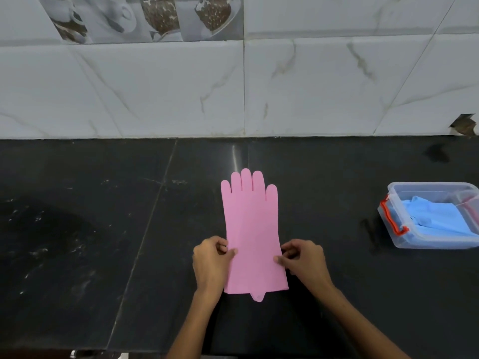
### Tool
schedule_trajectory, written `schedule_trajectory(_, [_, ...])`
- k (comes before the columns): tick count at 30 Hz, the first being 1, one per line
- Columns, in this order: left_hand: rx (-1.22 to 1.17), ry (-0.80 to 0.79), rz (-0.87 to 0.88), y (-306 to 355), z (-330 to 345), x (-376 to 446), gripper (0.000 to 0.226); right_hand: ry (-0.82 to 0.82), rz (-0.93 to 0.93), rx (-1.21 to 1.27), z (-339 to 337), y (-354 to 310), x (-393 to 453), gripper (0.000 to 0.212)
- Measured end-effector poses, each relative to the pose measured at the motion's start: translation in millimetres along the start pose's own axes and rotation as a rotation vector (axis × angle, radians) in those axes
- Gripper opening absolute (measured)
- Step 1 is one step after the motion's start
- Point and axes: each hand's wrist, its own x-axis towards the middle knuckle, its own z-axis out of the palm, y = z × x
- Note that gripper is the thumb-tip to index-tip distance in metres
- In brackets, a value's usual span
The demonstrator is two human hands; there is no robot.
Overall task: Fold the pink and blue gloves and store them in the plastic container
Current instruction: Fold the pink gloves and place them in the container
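Blue stuff was already in the clear plastic container point(404, 238) at right, so the flat pink rubber glove point(252, 237) mid black desk point(103, 229) was up, left hand point(211, 263) and right hand point(304, 263) pinching its side edges, probably needing a fold cuff-to-fingers next.

**Dark stone counter, marble-look tile wall**

The black counter point(103, 229) is running the full width of the view, picking up a soft glare and showing pale scuffs and thin seams. Behind it, the wall point(155, 94) is wearing big whitish tiles with grey veining. A decorative tile strip point(145, 16) of coffee cups is sitting along the top left. A chipped spot point(465, 125) is showing at the wall's far right base.
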Motion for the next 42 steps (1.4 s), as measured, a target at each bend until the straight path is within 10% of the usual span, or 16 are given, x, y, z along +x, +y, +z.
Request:
schedule_trajectory(12, [-0.062, 0.004, 0.051, -9.6, -5.5, 3.8, 0.014, 0.065, -0.086, -0.110, 7.6, -4.5, -9.7, 0.020])
schedule_trajectory(19, [0.241, -0.165, 0.661, -14.7, -20.7, 31.5, 0.045, -0.029, -0.512, -0.117, -18.5, -2.9, 30.4, 0.037])
schedule_trajectory(24, [0.457, -0.440, 0.785, -22.6, -24.0, 57.4, 0.055, -0.276, -0.588, -0.209, -22.3, -0.8, 65.9, 0.049])
schedule_trajectory(35, [0.511, -0.330, 1.145, -30.7, -33.7, 72.5, 0.035, -0.265, -0.736, -0.431, -26.8, 14.0, 74.5, 0.026])
schedule_trajectory(42, [0.296, -0.263, 0.956, -37.8, -22.2, 65.6, 0.028, -0.083, -0.761, -0.313, -16.1, 22.5, 65.4, 0.021])
